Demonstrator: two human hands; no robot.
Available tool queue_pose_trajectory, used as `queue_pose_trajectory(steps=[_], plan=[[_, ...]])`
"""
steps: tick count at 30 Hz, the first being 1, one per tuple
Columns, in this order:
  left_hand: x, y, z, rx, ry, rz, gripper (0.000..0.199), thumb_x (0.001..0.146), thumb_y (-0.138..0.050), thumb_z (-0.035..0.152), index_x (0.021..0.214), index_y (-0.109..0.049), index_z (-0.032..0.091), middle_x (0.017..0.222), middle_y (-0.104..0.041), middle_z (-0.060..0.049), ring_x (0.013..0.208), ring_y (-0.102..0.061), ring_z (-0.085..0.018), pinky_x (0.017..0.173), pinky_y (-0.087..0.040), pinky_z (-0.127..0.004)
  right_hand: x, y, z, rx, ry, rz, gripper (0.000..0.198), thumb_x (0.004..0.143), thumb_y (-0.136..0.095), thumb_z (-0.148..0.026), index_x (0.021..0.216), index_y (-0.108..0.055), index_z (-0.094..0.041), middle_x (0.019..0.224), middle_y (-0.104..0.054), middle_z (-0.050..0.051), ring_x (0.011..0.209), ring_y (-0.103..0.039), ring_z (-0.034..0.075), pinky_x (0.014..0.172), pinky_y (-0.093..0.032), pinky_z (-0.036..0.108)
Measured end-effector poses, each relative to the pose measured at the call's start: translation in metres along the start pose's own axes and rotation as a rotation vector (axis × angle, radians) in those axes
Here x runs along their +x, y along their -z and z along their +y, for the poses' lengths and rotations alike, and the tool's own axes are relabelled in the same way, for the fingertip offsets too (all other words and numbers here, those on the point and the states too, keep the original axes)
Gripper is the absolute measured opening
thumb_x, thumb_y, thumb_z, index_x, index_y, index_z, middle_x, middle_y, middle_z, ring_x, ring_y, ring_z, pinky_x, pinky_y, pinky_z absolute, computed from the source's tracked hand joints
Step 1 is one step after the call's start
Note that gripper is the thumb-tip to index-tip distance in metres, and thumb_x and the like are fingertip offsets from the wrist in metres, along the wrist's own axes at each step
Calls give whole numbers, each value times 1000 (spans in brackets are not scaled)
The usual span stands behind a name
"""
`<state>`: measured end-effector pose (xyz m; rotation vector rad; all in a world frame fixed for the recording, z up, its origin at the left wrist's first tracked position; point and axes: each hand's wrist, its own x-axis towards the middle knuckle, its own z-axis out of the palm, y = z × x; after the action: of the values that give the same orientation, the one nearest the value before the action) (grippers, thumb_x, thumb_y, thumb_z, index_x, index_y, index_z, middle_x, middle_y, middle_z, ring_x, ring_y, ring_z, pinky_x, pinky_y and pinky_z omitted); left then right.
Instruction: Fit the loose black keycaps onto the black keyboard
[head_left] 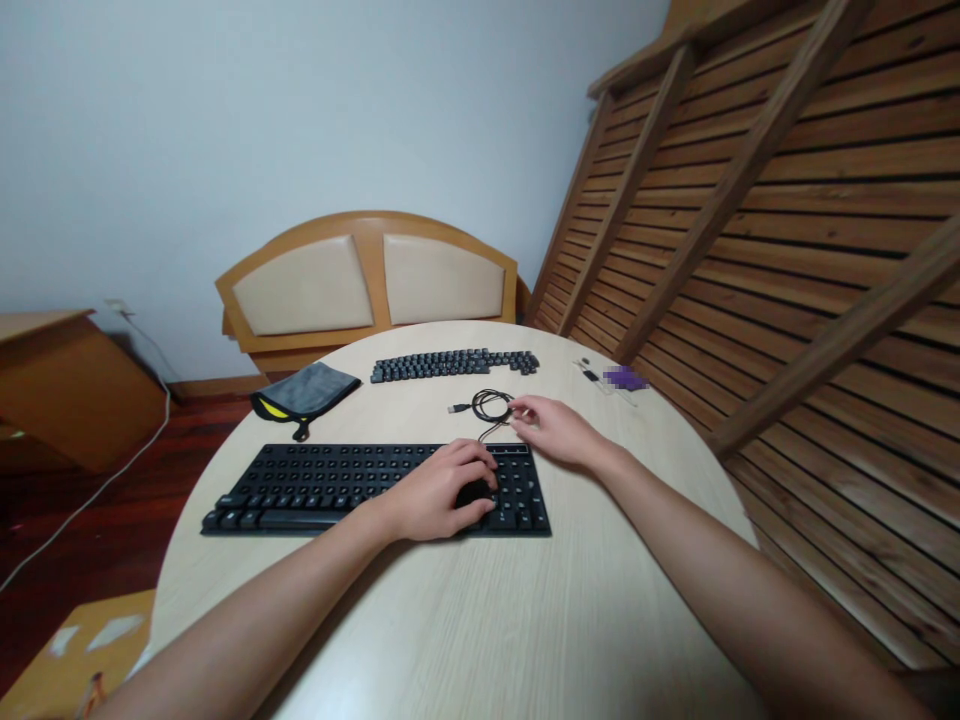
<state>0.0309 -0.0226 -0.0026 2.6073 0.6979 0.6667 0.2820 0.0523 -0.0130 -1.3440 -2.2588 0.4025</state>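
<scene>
So, the keyboard in the lower middle of the frame looks only partly covered: caps seem seated along the nearest edge, apparently missing farther back, with loose keys lined up above centre. Your left hand curls over its right end; your right hand sits narrowed at the coiled cable. Whether either grips, I cannot tell.

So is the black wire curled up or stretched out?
Curled up: the wire lies in loops by the right hand, its plug sticking out.
</scene>
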Motion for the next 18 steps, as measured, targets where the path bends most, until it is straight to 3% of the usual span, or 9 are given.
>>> queue_pose_trajectory(steps=[2, 6, 13, 18], plan=[[-1, -1, -1, 31, 17, -13, 31, 90, -63, 27, 121, -61, 20, 135, -56, -11, 134, -43, -28, 113, -36, -48, 11, -1, 14, -201, -132, 51, 38, 94, -55, -33, 130, -57, -21, 114, -70, 8, 101, -65, 22, 87, -49, 32], [-4, -3, -4, 75, 76, -56, 48, 94, -60, 35, 138, -51, 20, 151, -44, -14, 143, -35, -32, 116, -32, -53, 35, -1, 35, -331, -250, 69, 47, 93, -53, -30, 138, -50, -16, 126, -65, 14, 115, -59, 29, 95, -45, 38], [-3, -2, -3, 88, 76, -74, 45, 94, -59, 36, 136, -54, 18, 151, -44, -14, 141, -39, -31, 117, -32, -52, 75, -6, 45, -443, -371, 36, 55, 94, -49, -26, 146, -42, -14, 135, -57, 20, 120, -54, 33, 100, -42, 42], [-3, 0, -2, 108, 88, -89, 42, 94, -59, 35, 132, -57, 16, 150, -45, -15, 141, -39, -31, 117, -32, -50, 84, -16, 38, -474, -394, 56, 44, 95, -43, -20, 136, -51, -11, 132, -56, 23, 121, -52, 34, 99, -43, 43]])
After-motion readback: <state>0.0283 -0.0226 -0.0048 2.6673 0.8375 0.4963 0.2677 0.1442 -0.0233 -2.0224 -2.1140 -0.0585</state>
